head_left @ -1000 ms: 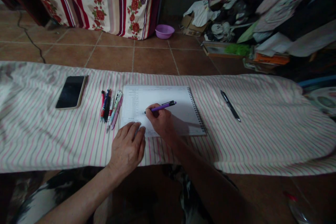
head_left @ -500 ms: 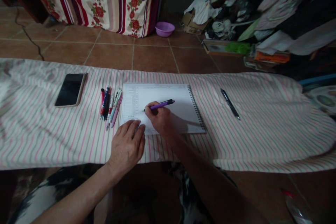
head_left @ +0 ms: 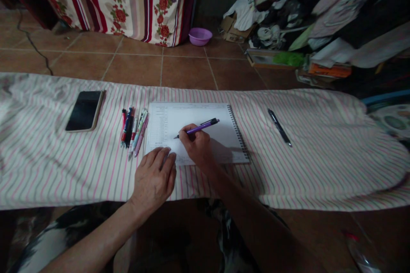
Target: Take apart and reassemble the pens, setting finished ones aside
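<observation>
A spiral-bound notebook (head_left: 205, 113) lies with its coil on the right; printed lines and a narrow table run down the left of its page. My right hand (head_left: 197, 143) grips a purple pen (head_left: 202, 126), its tip at the page just right of the printed table. Flat across the notebook's lower left corner rests my left hand (head_left: 155, 172), fingers stretched out and holding nothing. Left of the notebook is a bunch of several pens (head_left: 133, 132). A single black pen (head_left: 279, 128) lies apart on the right.
A striped cloth (head_left: 307, 166) covers the long surface. On its left lies a phone (head_left: 85, 111). Beyond, on the tiled floor, stand a purple basin (head_left: 200, 36) and a cardboard box (head_left: 235, 30) beside piled clothes. A bottle (head_left: 360, 251) is at the lower right.
My right hand has shifted slightly to the right, and the purple pen's tip has moved a little down. My left hand stays on the notebook's corner.
</observation>
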Motion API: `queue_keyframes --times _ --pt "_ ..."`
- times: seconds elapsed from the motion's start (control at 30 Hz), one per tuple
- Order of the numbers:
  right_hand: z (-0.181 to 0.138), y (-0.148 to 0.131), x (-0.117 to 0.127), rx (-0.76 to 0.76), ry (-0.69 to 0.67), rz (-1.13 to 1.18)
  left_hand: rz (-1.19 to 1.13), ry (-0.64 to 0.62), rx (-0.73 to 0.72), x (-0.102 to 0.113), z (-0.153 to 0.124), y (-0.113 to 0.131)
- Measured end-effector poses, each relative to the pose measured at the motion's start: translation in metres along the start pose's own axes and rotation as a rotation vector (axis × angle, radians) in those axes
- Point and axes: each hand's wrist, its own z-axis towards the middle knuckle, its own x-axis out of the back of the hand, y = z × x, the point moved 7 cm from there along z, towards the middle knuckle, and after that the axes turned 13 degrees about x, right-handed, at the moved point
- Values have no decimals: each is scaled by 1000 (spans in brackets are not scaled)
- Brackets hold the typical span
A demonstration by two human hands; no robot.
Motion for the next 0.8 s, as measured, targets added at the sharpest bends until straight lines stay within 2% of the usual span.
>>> queue_keyframes --times 0.27,0.43,0.8 --pt "4 8 6 -114 33 148 0 41 1 2 7 1" --pt "6 7 12 -75 8 187 -30 72 12 5 14 3" --pt "16 24 53 -95 168 279 -95 145 -77 5 18 21"
